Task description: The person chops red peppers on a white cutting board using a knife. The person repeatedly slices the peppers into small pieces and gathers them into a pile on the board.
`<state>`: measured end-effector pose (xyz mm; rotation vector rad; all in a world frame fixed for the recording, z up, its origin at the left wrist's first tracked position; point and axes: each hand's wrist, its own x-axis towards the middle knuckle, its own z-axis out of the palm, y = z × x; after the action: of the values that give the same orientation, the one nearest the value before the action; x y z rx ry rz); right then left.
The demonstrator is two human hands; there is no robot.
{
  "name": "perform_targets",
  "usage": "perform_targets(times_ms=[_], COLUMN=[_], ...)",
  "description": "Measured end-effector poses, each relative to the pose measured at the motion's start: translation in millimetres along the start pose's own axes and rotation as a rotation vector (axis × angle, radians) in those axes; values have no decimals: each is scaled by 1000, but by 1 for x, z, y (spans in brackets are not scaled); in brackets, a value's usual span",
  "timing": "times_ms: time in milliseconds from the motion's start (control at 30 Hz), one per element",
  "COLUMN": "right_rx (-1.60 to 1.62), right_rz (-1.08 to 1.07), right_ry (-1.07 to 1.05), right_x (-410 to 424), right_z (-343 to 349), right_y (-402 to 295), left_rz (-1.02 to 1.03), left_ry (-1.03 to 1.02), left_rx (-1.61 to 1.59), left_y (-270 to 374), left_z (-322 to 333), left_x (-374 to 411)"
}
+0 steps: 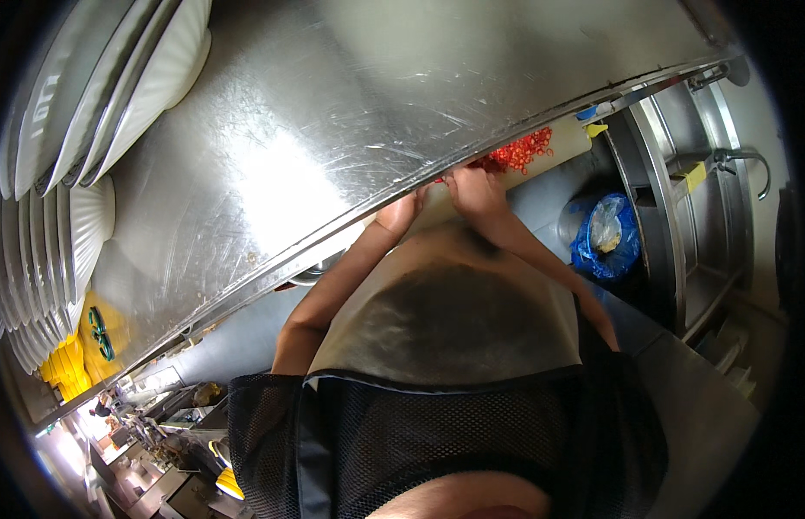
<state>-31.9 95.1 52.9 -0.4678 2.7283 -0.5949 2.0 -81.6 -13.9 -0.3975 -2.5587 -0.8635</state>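
Partly under a metal shelf, my left hand [402,211] is at a pale cutting board [438,204], close to a bit of red chili pepper; its fingertips are largely hidden. My right hand [477,188] rests at the same board, to the right of the left one, bent over and partly covered by the shelf edge. Whether it holds a knife cannot be seen. Beyond my right hand lies a heap of chopped red chili rings [522,150]. A small yellow object [596,130] is at the board's far right end.
The scratched stainless steel shelf [376,84] spans the view above my hands. White ribbed plates [85,227] stand stacked at its left. On the right are a bin with a blue liner [607,240], a steel sink [707,240] and a faucet [756,156]. A metal bowl [315,267] sits near my left forearm.
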Motion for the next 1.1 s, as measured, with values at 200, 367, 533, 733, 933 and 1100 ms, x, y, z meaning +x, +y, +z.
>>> perform_targets(times_ms=[200,367,533,733,933,1100], right_rx=[-32,49,75,1,2,91], right_rz=[60,77,35,45,52,-3], right_ry=[-54,-62,-6,-25,-68,27], right_x=[-15,-12,-2,-10,-13,-1], right_z=[-21,-13,-8,-16,-12,4], right_y=[-11,-11,-7,-9,-8,-4], left_rz=[-25,158,38,-17,64,72], left_ry=[-28,-46,8,-1,-22,17], left_rx=[-4,127,-22,-1,-4,-16], left_y=[-7,-56,-47,-8,-16,-44], left_z=[7,37,36,2,7,33], left_x=[-3,-29,-27,-1,-4,-21])
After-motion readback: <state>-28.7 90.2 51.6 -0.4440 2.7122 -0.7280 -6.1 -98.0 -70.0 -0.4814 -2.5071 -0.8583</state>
